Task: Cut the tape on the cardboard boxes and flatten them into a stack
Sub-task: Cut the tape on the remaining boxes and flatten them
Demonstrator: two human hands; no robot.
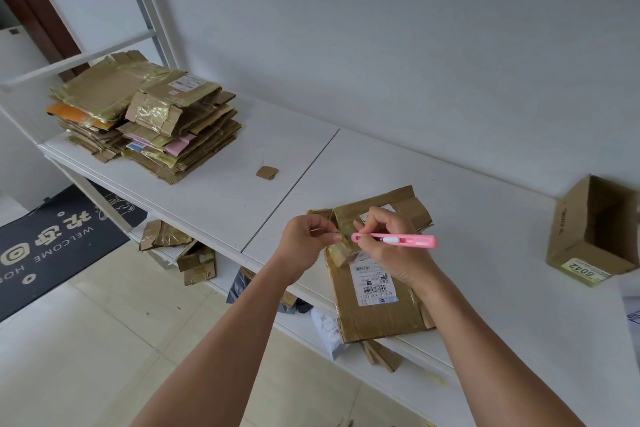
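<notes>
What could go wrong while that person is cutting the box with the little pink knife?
1. The left hand pinches a taped flap right beside the tip of the pink plastic utility knife held by the right hand; a slip could likely nick the fingers.
2. The flattened brown cardboard box overhangs the white table edge, so it might slide off.

A flattened box (377, 291) is lying at lower centre on the surface (221, 198), both hands over its upper end. The stack (145, 114) is sitting at upper left, an open box (588, 232) at far right, a scrap (267, 172) between. More cardboard, seemingly, is lying on a lower shelf (187, 253).
</notes>
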